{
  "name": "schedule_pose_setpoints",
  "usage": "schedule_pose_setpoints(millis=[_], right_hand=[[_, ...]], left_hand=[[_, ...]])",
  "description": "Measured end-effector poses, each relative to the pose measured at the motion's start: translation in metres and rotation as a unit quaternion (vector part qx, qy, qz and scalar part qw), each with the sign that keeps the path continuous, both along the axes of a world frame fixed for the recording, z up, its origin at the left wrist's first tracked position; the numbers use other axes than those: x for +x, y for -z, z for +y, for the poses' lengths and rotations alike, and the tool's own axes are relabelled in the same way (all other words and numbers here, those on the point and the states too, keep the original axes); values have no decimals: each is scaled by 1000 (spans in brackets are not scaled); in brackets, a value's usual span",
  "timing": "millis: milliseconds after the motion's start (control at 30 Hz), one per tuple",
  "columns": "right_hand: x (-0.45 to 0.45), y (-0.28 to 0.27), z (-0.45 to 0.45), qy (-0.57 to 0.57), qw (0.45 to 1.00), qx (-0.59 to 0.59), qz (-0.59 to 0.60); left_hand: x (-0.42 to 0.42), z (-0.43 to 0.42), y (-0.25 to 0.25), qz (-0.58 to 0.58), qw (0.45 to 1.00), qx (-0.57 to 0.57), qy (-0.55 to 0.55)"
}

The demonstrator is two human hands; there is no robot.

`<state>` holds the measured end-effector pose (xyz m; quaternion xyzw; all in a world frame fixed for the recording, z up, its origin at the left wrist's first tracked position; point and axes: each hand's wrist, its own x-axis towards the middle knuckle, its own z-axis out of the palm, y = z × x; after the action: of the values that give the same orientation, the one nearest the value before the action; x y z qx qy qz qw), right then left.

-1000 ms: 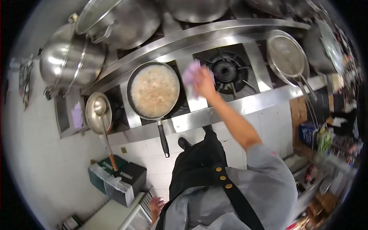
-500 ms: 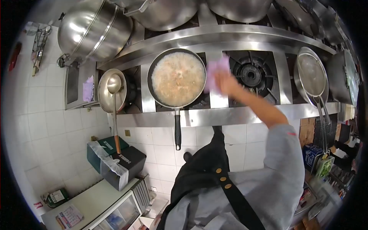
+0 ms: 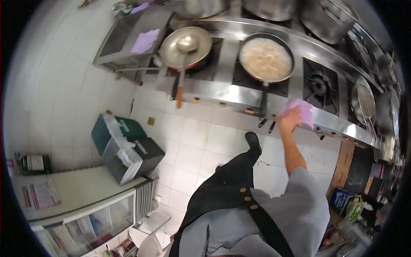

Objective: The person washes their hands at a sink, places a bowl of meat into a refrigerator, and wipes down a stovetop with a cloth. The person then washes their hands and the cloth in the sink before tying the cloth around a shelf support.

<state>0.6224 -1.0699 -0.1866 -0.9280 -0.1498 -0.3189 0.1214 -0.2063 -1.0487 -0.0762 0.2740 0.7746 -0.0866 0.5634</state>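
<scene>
My right hand [image 3: 290, 118] is closed on a pale purple cloth [image 3: 303, 112], held against the front edge of the steel stove [image 3: 235, 93]. To the left of the hand, a black-handled frying pan [image 3: 264, 82] sits on a burner, full of a bubbling, pale, frothy food [image 3: 265, 59]. A bare burner [image 3: 319, 85] lies to the right of that pan. My left hand is out of view.
A ladle [image 3: 181, 77] rests in a wide pan [image 3: 169, 47] on the left burner, its wooden handle jutting past the edge. Another purple cloth [image 3: 145, 41] lies on the side counter. Strainers [image 3: 363, 100] stand at right, bins [image 3: 132, 150] on the floor.
My right hand has moved the cloth from the stove top between the burners to the front edge. The view has turned, so the pans appear further right.
</scene>
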Motion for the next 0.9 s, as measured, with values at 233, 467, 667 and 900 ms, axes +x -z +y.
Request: schedule_pose_setpoints(millis=[233,467,667,900], right_hand=[[-140,-22,306,-365,907,-28,207],[-112,2,286,-332,930,-10,157],[49,-19,375,-201,923,-174,280],[-62,3,347,-79,992,8,101]], left_hand=[[-57,83,40,-121,985,99,72],[-6,182,5,-41,993,99,-51],[-9,253,-5,19,998,34,-44],[11,355,9,-11,998,41,38]])
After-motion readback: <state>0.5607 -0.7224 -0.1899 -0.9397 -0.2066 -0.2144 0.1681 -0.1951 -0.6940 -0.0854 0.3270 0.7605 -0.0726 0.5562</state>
